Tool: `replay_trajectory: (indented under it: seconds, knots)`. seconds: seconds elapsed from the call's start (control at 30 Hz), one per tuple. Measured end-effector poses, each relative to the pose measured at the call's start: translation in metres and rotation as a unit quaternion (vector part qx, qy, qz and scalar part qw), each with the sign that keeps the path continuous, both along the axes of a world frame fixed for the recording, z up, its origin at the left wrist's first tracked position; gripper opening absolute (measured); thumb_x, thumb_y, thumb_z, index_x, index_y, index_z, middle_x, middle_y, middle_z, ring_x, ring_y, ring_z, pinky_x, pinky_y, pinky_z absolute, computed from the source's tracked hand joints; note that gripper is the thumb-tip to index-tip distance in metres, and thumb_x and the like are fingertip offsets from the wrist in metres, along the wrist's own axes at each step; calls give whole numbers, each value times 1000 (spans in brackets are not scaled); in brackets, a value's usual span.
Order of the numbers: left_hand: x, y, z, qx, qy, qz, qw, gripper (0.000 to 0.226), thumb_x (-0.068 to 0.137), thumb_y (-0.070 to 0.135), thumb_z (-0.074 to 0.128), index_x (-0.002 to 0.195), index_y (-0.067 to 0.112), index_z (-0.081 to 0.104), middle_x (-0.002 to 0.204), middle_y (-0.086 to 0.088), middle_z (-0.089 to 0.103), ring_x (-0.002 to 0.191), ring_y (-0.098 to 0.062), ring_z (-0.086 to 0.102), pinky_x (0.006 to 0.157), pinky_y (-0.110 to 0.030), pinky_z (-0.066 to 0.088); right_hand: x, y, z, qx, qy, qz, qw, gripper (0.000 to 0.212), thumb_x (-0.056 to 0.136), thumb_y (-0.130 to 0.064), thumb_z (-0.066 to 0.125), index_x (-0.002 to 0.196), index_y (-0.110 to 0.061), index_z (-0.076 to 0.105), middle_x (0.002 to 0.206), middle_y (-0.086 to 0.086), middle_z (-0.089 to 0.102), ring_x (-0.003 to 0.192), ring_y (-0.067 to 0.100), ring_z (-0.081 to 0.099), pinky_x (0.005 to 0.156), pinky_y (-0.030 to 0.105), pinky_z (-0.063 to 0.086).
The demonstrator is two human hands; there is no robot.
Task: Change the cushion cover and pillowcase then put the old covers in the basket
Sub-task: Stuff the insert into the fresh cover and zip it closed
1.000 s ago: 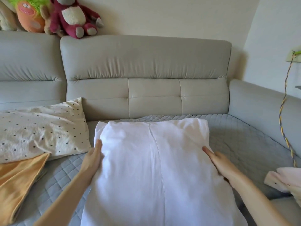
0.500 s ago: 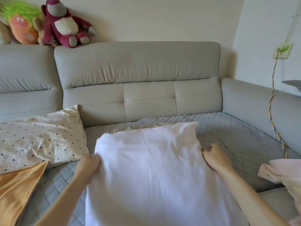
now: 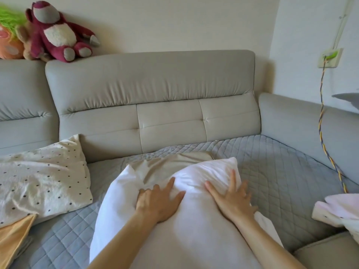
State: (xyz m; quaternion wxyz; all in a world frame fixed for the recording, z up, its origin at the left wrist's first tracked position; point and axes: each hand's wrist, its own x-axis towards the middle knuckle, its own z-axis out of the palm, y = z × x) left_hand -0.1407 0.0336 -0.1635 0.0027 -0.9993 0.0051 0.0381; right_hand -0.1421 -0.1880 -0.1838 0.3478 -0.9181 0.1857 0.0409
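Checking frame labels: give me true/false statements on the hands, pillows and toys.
1. The left hand and right hand both press on the white pillow. True.
2. The polka-dot pillow lies right of the white pillow. False: it lies to its left.
3. The magenta plush bear sits atop the sofa backrest. True.
4. The left hand grips the orange cover. False: the cover lies at lower left, apart from both hands.

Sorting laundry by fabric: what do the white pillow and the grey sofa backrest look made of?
White pillow: soft woven cloth, likely cotton, matte; it is dented and creased. Grey sofa backrest: leather or faux leather, with a faint sheen and stitched panels.
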Motion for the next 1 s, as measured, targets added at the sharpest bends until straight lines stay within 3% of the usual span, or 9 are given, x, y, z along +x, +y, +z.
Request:
replay_trajectory:
  seconds: [0.2, 0.3, 0.37, 0.47, 0.53, 0.63, 0.73, 0.87, 1.0]
  knots:
    - [6, 4, -22, 18, -83, 22, 996, 94, 67, 77, -19, 154, 42, -9, 155, -13, 30, 138, -38, 30, 115, -48, 16, 18, 17, 13, 25, 18, -34, 999, 126, 54, -104, 30, 150, -42, -21, 161, 10, 19, 143, 36, 25, 111, 59, 19]
    - [7, 2, -16, 24, -109, 36, 993, 106, 61, 80, -18, 155, 36, 4, 135, -12, 54, 121, -32, 52, 104, -44, 31, 15, 22, 15, -16, -5, -68, 998, 131, 55, -98, 43, 154, -35, -15, 154, 8, 36, 140, 33, 28, 109, 56, 20]
    - [3, 1, -8, 5, -137, 31, 990, 105, 66, 85, -6, 149, 28, 25, 123, -7, 63, 115, -27, 58, 99, -42, 36, 11, 21, 15, -12, -31, -78, 996, 133, 53, -99, 44, 155, -32, -11, 152, 8, 39, 140, 32, 30, 110, 55, 20]
    - [-15, 7, -4, -118, -179, -23, 976, 73, 82, 81, 30, 129, 26, 41, 114, 2, 69, 109, -22, 62, 96, -37, 38, 5, 12, 23, 189, -63, -76, 977, 143, 45, -100, 52, 154, -34, -14, 159, 6, 31, 143, 32, 34, 116, 57, 18]
    - [-35, 13, -3, -162, -257, -103, 947, 61, 84, 74, 39, 123, 27, 44, 100, 4, 73, 97, -21, 67, 86, -35, 46, 1, 8, 30, 296, -97, -64, 948, 149, 37, -100, 57, 152, -40, -17, 162, 1, 25, 143, 29, 35, 118, 55, 22]
    - [-69, 14, -2, -179, -295, -198, 917, 49, 82, 65, 49, 113, 27, 45, 73, 5, 70, 72, -23, 68, 66, -31, 52, -15, 23, 40, 315, -141, -18, 938, 130, 41, -92, 68, 146, -56, 0, 144, -3, 50, 125, 26, 57, 109, 50, 40]
    - [-95, 14, 1, -116, -281, -203, 931, 51, 81, 66, 49, 113, 26, 47, 65, 6, 66, 64, -20, 66, 61, -28, 47, -37, 38, 29, 279, -158, 37, 946, 76, 57, -63, 84, 118, -36, 48, 108, -11, 65, 102, 14, 66, 89, 36, 53]
    - [-111, 17, 24, -133, -157, -106, 973, 64, 84, 76, 43, 131, 33, 37, 116, 6, 69, 105, -28, 63, 77, -34, 39, -59, 28, 12, 206, -215, 21, 954, 69, 67, -65, 78, 120, -33, 46, 102, -16, 61, 96, 10, 63, 84, 32, 51]
    - [-116, 0, 53, -37, 30, -135, 990, 81, 83, 78, 43, 145, 31, 21, 121, -4, 65, 113, -31, 59, 89, -37, 44, -74, 22, 11, 292, -226, 18, 929, 65, 69, -81, 65, 110, -31, 53, 99, -7, 70, 94, 14, 69, 82, 42, 55]
